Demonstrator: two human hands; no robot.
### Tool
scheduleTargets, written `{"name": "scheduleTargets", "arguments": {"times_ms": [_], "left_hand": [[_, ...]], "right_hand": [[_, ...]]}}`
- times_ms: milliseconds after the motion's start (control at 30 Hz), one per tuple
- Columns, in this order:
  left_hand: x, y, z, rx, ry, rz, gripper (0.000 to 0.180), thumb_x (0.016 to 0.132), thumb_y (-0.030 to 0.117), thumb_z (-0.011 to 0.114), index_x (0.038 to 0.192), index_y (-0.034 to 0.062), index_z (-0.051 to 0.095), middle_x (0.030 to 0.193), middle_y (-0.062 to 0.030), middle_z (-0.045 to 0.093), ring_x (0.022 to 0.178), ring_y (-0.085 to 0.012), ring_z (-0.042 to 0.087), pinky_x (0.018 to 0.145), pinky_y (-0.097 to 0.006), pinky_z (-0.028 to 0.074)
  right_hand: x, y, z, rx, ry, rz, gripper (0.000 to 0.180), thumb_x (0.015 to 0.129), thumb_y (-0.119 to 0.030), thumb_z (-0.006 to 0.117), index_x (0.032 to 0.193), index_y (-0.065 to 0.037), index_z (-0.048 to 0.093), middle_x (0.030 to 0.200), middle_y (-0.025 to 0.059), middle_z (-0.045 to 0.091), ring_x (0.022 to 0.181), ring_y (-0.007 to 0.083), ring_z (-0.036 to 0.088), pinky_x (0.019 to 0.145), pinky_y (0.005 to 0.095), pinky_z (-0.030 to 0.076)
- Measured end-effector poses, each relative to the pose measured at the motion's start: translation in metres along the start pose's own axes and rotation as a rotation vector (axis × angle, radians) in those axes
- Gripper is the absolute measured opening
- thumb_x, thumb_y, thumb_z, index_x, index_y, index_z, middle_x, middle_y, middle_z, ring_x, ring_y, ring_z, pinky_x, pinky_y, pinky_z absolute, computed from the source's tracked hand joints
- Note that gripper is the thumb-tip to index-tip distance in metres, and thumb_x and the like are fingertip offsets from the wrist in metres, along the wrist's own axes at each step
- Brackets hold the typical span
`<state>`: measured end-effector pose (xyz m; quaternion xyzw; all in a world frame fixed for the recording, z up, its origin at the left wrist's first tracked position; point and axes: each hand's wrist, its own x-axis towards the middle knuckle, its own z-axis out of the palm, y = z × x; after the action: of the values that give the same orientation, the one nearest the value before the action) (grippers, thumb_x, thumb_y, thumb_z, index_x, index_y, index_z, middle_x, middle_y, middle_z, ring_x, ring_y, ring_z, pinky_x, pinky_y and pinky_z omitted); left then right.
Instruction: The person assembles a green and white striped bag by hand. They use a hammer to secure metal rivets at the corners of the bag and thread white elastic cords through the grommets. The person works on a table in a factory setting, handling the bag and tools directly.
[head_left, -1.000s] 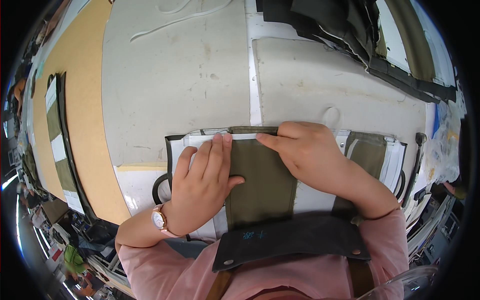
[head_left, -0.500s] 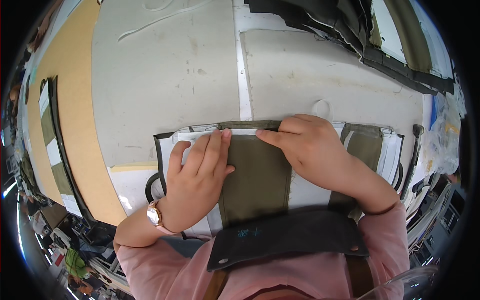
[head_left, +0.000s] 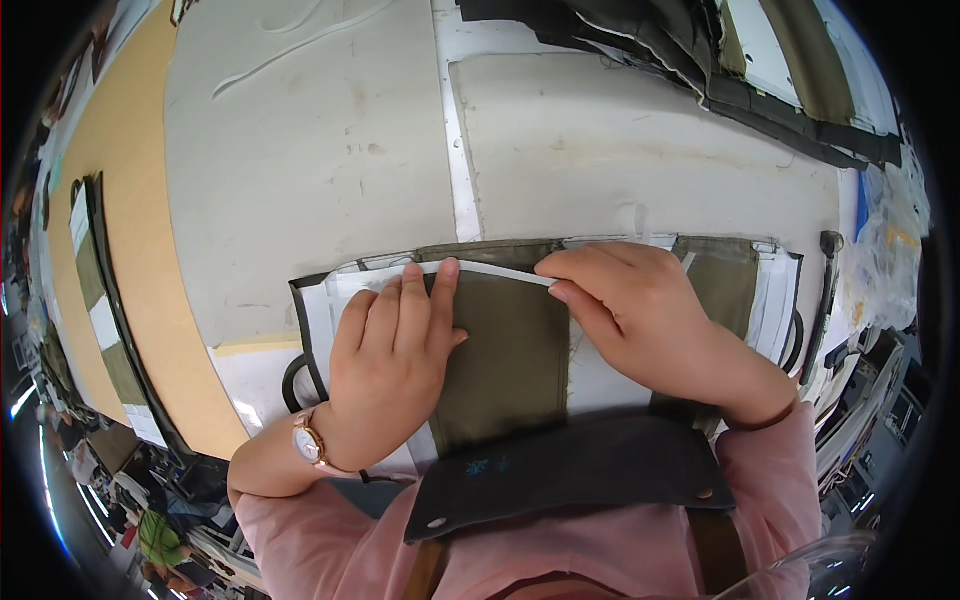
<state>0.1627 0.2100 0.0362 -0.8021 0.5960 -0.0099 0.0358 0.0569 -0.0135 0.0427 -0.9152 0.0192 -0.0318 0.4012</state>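
A fabric panel with olive and white stripes and dark edging lies in front of me. Along its far edge runs a narrow white strip. My left hand rests on the panel with fingers spread, the fingertips pressing the strip against the fabric. Between thumb and forefinger my right hand pinches the strip, pulling it slightly off the edge and toward me. Dark loops stick out at the panel's sides, one at the left. The panel's near part is hidden under a dark flap at my chest.
Dark and olive fabric pieces lie piled at the far right. Another striped panel lies on the tan board at left. A loose white strip is at the back. A dark-handled tool and clear plastic are at right.
My right hand has gone from pressing the strip with a fingertip to pinching it, and the strip now slants toward me there. My left hand stays on the strip, its fingers shifted slightly.
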Motion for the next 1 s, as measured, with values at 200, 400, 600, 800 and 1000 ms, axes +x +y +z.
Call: {"name": "scheduleTargets", "arguments": {"times_ms": [200, 400, 600, 800, 1000], "left_hand": [[0.0, -0.001, 0.0, -0.009, 0.018, -0.002, 0.06, 0.082, 0.033, 0.068, 0.135, 0.0053, 0.059, 0.121, -0.0145, 0.057, 0.106, -0.0252, 0.059, 0.091, -0.039, 0.047], [0.001, -0.002, 0.0, -0.022, 0.02, 0.007, 0.058, 0.085, 0.033, 0.066, 0.135, 0.0046, 0.059, 0.12, -0.0151, 0.057, 0.103, -0.0262, 0.059, 0.088, -0.039, 0.048], [0.001, -0.005, -0.001, -0.043, 0.024, 0.017, 0.058, 0.086, 0.032, 0.065, 0.136, 0.0038, 0.058, 0.117, -0.0148, 0.057, 0.1, -0.0265, 0.059, 0.085, -0.037, 0.049], [0.007, -0.007, -0.006, -0.071, 0.023, 0.033, 0.059, 0.082, 0.029, 0.07, 0.139, 0.0136, 0.058, 0.113, -0.0136, 0.057, 0.091, -0.0248, 0.058, 0.083, -0.037, 0.05], [0.022, -0.013, -0.017, -0.052, -0.116, 0.098, 0.065, 0.077, 0.023, 0.074, 0.14, 0.0173, 0.058, 0.111, -0.0138, 0.057, 0.091, -0.0258, 0.057, 0.087, -0.038, 0.048]], "right_hand": [[0.003, 0.013, -0.002, -0.11, 0.05, -0.071, 0.016, 0.079, 0.001, 0.063, 0.094, -0.005, 0.06, 0.072, 0.0089, 0.06, 0.066, 0.0306, 0.061, 0.062, 0.0415, 0.046], [0.002, 0.02, 0.01, -0.173, 0.092, -0.081, 0.013, 0.078, 0.002, 0.064, 0.086, -0.005, 0.056, 0.069, 0.0093, 0.058, 0.066, 0.0313, 0.061, 0.063, 0.0421, 0.046], [0.003, 0.019, 0.008, -0.152, 0.086, -0.085, 0.012, 0.078, 0.001, 0.064, 0.084, -0.005, 0.054, 0.069, 0.0103, 0.058, 0.067, 0.032, 0.061, 0.063, 0.0424, 0.046], [0.004, 0.019, 0.008, -0.178, 0.079, -0.075, 0.013, 0.077, 0.001, 0.064, 0.082, -0.005, 0.053, 0.067, 0.0099, 0.057, 0.064, 0.0315, 0.059, 0.063, 0.0415, 0.046], [-0.003, 0.003, -0.013, -0.377, 0.066, -0.007, 0.014, 0.077, -0.002, 0.066, 0.079, -0.005, 0.053, 0.065, 0.01, 0.056, 0.063, 0.0302, 0.059, 0.064, 0.0403, 0.046]]}}
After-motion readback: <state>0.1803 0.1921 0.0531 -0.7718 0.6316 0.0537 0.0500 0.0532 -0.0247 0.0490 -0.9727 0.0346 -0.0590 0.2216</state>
